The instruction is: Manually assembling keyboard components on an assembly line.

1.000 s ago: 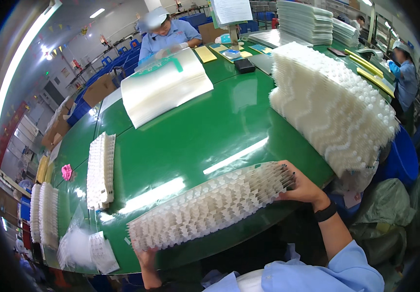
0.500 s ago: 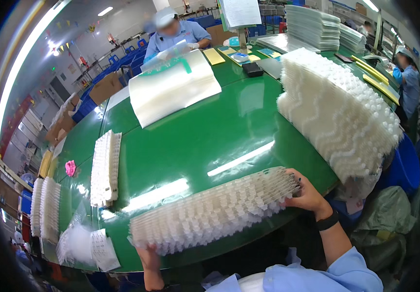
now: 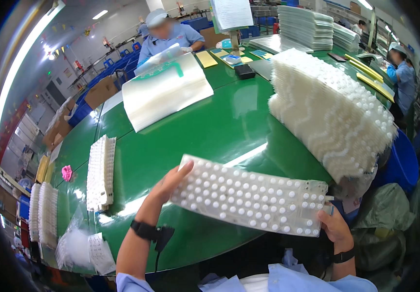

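A stack of rubber dome sheets, translucent and long with rows of white round domes facing up, is held tilted above the near edge of the green table. My left hand grips its left end, thumb on top. At the other end, my right hand is closed round the lower right corner, thumb over the face. The fingers beneath the stack are mostly hidden. A large leaning pile of similar sheets stands to the right.
A smaller stack of dome sheets lies at left, near a pink object. Further off are film sheets, a black box and a co-worker. A blue bin stands right of the table.
The stack has turned from showing its layered edges to lying face up, and has shifted right. My left hand moved up onto its left end; my right hand moved right and down.
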